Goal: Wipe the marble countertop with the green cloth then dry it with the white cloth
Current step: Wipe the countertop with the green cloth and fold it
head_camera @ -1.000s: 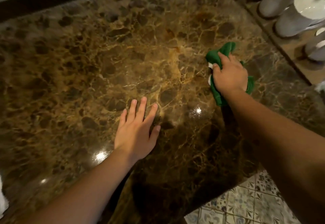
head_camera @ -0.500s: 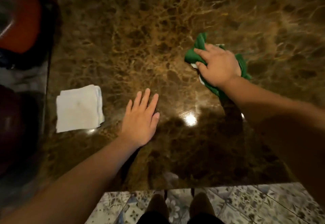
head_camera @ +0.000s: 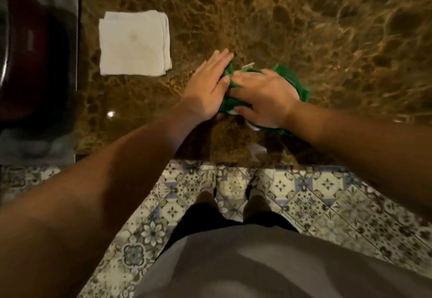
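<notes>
Hands are meeting over the green cloth (head_camera: 293, 80), bunched near the bench (head_camera: 304, 29) front edge, its long axis slanting from upper left to lower right. The right hand (head_camera: 264, 98) is pressing down, fingers curled on it; the left hand (head_camera: 208, 87), fingers flat together, is touching its left end. The white cloth (head_camera: 134, 43) is lying folded, apart to the left.

Both forearms bare, reaching forward and converging near the middle. Left hand (head_camera: 207, 87) flat, palm down, fingers (head_camera: 219, 58) straight and together, pointing far-right. Right hand (head_camera: 264, 98) just beside it, touching, fingers (head_camera: 238, 79) curled leftward and pressing down, wrist bent.
</notes>
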